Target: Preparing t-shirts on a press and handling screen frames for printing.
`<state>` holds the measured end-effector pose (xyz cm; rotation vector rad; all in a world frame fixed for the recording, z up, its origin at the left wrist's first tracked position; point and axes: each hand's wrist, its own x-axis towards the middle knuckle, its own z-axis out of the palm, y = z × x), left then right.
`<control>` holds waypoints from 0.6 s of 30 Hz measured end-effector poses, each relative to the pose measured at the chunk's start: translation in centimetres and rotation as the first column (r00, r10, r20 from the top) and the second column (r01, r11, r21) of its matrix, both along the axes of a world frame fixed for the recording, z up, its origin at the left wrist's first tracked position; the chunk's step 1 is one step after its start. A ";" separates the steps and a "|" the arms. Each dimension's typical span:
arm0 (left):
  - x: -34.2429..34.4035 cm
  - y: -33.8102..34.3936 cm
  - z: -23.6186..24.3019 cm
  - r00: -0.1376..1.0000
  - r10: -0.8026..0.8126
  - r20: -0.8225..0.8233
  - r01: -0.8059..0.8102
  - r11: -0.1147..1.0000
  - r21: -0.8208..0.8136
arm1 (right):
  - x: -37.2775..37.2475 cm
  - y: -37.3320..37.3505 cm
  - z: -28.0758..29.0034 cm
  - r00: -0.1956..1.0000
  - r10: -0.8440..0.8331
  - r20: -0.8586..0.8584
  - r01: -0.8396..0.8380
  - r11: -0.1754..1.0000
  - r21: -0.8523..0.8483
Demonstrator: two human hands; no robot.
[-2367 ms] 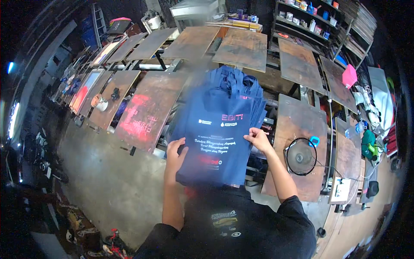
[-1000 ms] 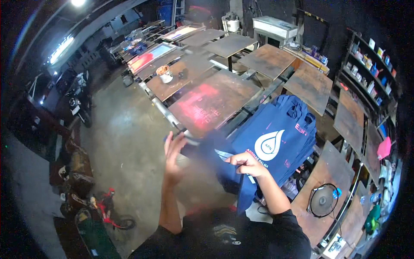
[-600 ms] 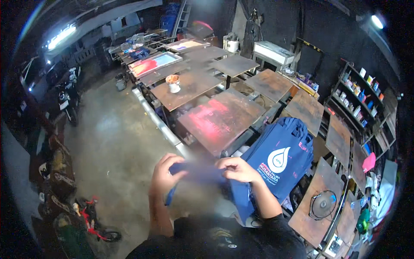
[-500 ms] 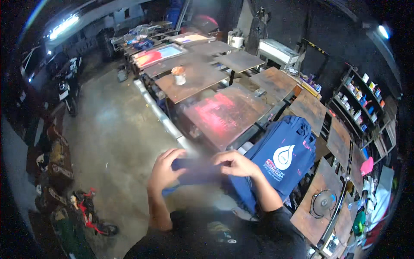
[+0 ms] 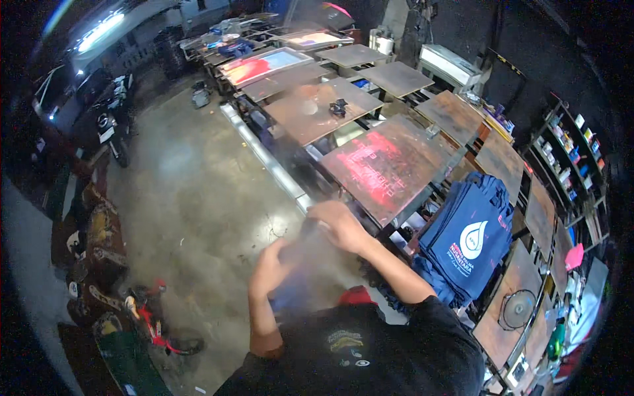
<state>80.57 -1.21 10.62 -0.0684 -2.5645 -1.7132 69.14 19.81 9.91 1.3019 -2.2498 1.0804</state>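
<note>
Fingers of 2 hands curl by 1 blurred blue cloth; pinch unclear.

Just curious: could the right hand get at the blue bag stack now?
Probably yes: the blue bag stack lies near the right forearm, its top uncovered, though the right hand seems busy with a blurred bluish thing.

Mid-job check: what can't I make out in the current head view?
All in the head view:
- Fingertips of the left hand and right hand: lost in a hazy smear.
- Blue item near them: same smear hides its outline and any grip on it.
- What lies under the top navy bag: mostly hidden by that bag.
- Shelf containers: too small to identify contents.
</note>
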 end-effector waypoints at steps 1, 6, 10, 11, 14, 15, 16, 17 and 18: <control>-1.4 -0.7 -1.7 0.997 0.041 -0.066 -0.041 0.999 0.008 | -0.2 0.1 0.1 0.998 -0.051 0.022 0.051 0.999 -0.010; -8.4 0.7 -0.7 0.982 0.187 -0.025 -0.173 0.944 0.281 | -4.2 3.2 -5.1 0.923 -0.237 0.305 0.223 0.971 0.080; -15.1 2.9 -0.4 0.959 0.273 -0.076 -0.193 0.825 0.531 | -7.1 5.4 -6.3 0.600 -0.174 0.781 -0.031 0.970 0.240; -16.9 3.4 -0.4 0.949 0.294 -0.118 -0.182 0.810 0.558 | -7.8 5.9 -6.5 0.542 -0.217 0.812 -0.061 0.954 0.295; -21.3 5.5 -0.1 0.940 0.336 -0.055 -0.234 0.753 0.615 | -9.1 7.0 -6.8 0.254 -0.030 0.967 0.120 0.993 0.000; -22.9 6.0 0.9 0.961 0.263 -0.091 -0.164 0.798 0.579 | -9.3 7.6 -5.0 -0.002 0.063 0.998 0.325 0.944 -0.059; -24.5 6.4 0.3 0.967 0.243 -0.080 -0.155 0.805 0.573 | -10.3 8.7 -6.3 -0.012 0.112 0.994 0.349 0.932 -0.101; -26.2 6.8 -0.9 0.978 0.173 -0.119 -0.045 0.723 0.689 | -11.7 9.7 -8.9 -0.026 0.279 0.960 0.392 0.886 -0.247; -27.9 6.7 -1.8 0.979 0.111 -0.171 0.066 0.620 0.782 | -12.9 10.1 -10.6 -0.022 0.443 0.896 0.431 0.813 -0.391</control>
